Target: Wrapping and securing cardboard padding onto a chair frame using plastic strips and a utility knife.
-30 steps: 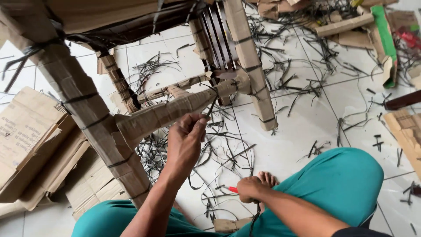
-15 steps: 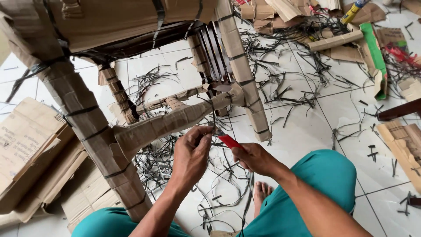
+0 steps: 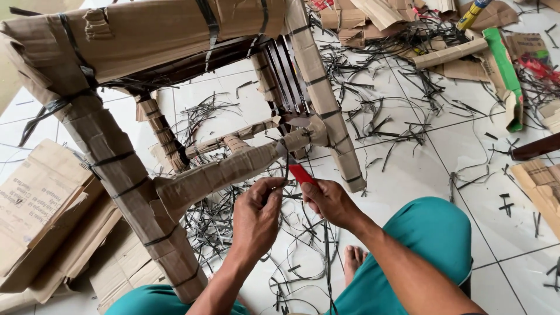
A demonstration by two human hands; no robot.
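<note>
Strap (image 3: 285,166) is the thing in hand: a thin black band that runs down from the cardboard-wrapped rung (image 3: 233,169) of a chair (image 3: 151,35) lying on a tiled floor (image 3: 420,169). The left hand (image 3: 256,213) pinches the free end of it, thumb and fingers closed on the band just below the rung and pulling it taut. The right hand (image 3: 329,201) is closed round a red tool (image 3: 301,174), most likely a cutter, though its tip is too small to tell whether a blade is out. The tool sits just beside the band, nearly touching it.

By my judgement the step is cutting or trimming the band at the rung, where it binds the cardboard. The next move calls for keeping the band tight with the left hand while the tool's edge meets it close to the wrap, angled away from the left fingers and from the cardboard beneath.

Cut black offcuts (image 3: 373,116) litter the floor around the chair, flat cardboard sheets (image 3: 41,198) lie to the left, and the person's teal-clad knee (image 3: 431,239) and a bare foot (image 3: 353,259) sit below the hands.
</note>
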